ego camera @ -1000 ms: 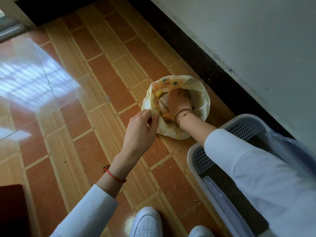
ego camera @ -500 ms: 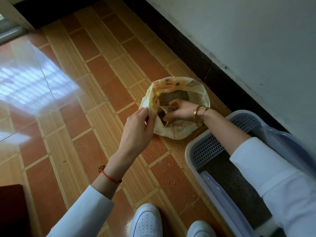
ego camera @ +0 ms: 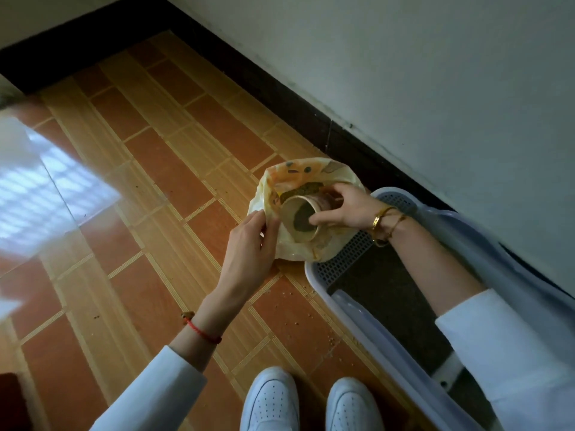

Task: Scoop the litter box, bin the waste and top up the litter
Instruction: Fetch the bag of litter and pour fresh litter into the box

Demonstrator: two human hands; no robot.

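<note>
A yellow printed litter bag stands open on the tiled floor beside the litter box. My left hand pinches the near edge of the bag's mouth. My right hand grips a paper cup, tilted on its side just above the bag's opening, with dark litter inside it. The litter box is pale lavender, with a perforated step at its near end and grey litter in its tray. My right forearm crosses over the box.
A white wall with a dark skirting board runs behind the bag and box. My two white shoes stand at the bottom edge. Spilled grains dot the tiles near the box. A dark object sits at the bottom left.
My right hand has come up out of the bag holding a paper cup with litter in it. My left hand keeps its hold on the bag's edge.
</note>
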